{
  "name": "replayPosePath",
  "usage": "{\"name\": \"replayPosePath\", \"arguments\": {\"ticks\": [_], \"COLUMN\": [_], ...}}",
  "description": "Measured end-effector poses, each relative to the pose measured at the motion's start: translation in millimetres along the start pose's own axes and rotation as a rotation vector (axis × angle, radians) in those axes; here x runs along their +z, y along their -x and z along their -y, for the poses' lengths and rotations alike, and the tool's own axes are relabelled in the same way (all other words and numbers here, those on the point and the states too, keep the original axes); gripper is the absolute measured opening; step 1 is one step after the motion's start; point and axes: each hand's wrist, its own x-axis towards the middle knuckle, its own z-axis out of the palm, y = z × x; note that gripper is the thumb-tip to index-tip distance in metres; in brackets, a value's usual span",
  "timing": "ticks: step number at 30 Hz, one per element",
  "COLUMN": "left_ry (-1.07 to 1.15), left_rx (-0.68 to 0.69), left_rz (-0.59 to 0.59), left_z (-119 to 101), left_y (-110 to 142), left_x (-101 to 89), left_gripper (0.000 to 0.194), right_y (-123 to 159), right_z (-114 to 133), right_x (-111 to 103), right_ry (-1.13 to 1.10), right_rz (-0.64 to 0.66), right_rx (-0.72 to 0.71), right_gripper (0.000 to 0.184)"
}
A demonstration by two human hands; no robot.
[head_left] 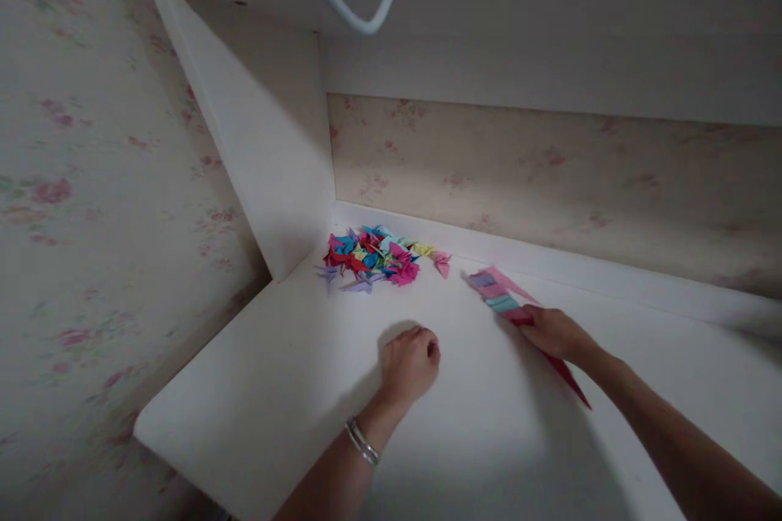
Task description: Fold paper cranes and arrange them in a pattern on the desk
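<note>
My right hand [553,332] grips a bundle of coloured origami paper [502,303] near its middle, thumb on top. Pink, purple, teal and red show in the bundle, and a pointed red corner sticks out below the hand. The sheets are tilted and slightly blurred, just over the white desk. My left hand [410,362] is curled into a loose fist on the desk, and nothing shows in it. Beyond it, near the back corner, lies a pile of folded paper cranes [372,256] in red, blue, pink, yellow and purple. One pink crane [441,263] sits at the pile's right side.
A white desk [262,391] spreads beneath both hands, with a rounded front-left corner. A white side panel [274,138] and a raised back edge [611,277] bound it. Overhead are a white shelf [519,57] and a pale curved bar [366,24]. Floral wallpaper [91,260] covers the left wall.
</note>
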Motion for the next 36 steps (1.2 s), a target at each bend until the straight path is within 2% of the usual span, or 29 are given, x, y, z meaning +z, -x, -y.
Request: {"name": "replayPosePath", "arguments": {"ticks": [1, 5, 8, 11, 13, 16, 18, 21, 23, 26, 31, 36], "left_ry": [0.014, 0.15, 0.391, 0.691, 0.863, 1.065, 1.148, 1.132, 1.065, 1.059, 1.12, 1.027], "left_rx": [-0.001, -0.001, 0.014, 0.003, -0.035, -0.101, -0.134, -0.127, -0.097, -0.122, -0.272, -0.334], "left_rz": [-0.002, -0.004, 0.088, 0.198, 0.221, 0.26, 0.329, 0.41, 0.414, 0.311, -0.023, -0.311], "left_z": [0, -1, -4, -9, -13, -19, -22, -28, -32, -35, -19, 17], "left_y": [0, 1, 3, 5, 7, 6, 5, -2, -9, -24, -57, -100], "left_x": [-0.2, -4.0, -6.7, -3.8, 0.2, 3.3, 1.5, -4.8, -9.0, -13.7, -27.0, -65.7], "left_gripper": [0.016, 0.016, 0.028, 0.037, 0.035, 0.034, 0.036, 0.038, 0.039, 0.04, 0.032, 0.031], "right_y": [10, 47, 72, 90, 96, 100, 101, 106, 110, 115, 113, 115], "right_z": [12, 57, 85, 108, 119, 127, 127, 120, 114, 105, 89, 74], "right_x": [-4, -17, -19, -14, -11, -8, -8, -5, -2, 4, 11, 15], "right_ry": [-0.031, -0.324, -0.566, -0.621, -0.584, -0.518, -0.468, -0.38, -0.344, -0.361, -0.513, -0.545], "right_rz": [0.038, 0.03, 0.096, 0.119, 0.096, 0.018, -0.017, -0.03, -0.048, -0.092, -0.108, -0.131], "right_rx": [-0.029, -0.056, -0.135, -0.248, -0.29, -0.269, -0.212, -0.138, -0.118, -0.078, 0.023, 0.092], "right_gripper": [0.023, 0.02, 0.019, 0.02, 0.02, 0.022, 0.022, 0.018, 0.019, 0.022, 0.024, 0.027]}}
